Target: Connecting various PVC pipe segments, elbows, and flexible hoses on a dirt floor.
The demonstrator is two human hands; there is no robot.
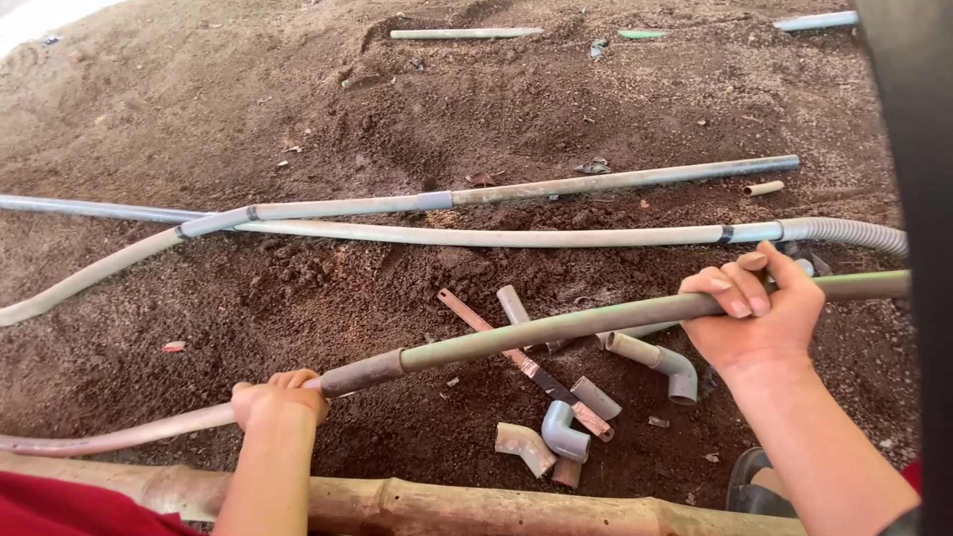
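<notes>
both hands hold one long dusty grey-green pipe (556, 326) that runs low-left to upper-right above the soil. left hand (278, 399) clenched round it w/ knuckles up, just left of a darker brownish sleeve joint (362, 374); past that hand the pipe turns paler and bends off the left edge. right hand (759, 310) wrapped round the pipe near its right end, fingers (740, 288) curled over the top.

ground is loose, crumbly brown soil (248, 109). under the pipe, btwn the hands: short grey elbow fittings (561, 432), cut pipe stubs and a flat rusty hacksaw blade (521, 362), all close together. further back, two long pale pipes (476, 236) lie nearly parallel, one ending in ribbed hose at right. a knobbly bamboo pole (476, 506) edges the near side. open soil left of the fittings.
</notes>
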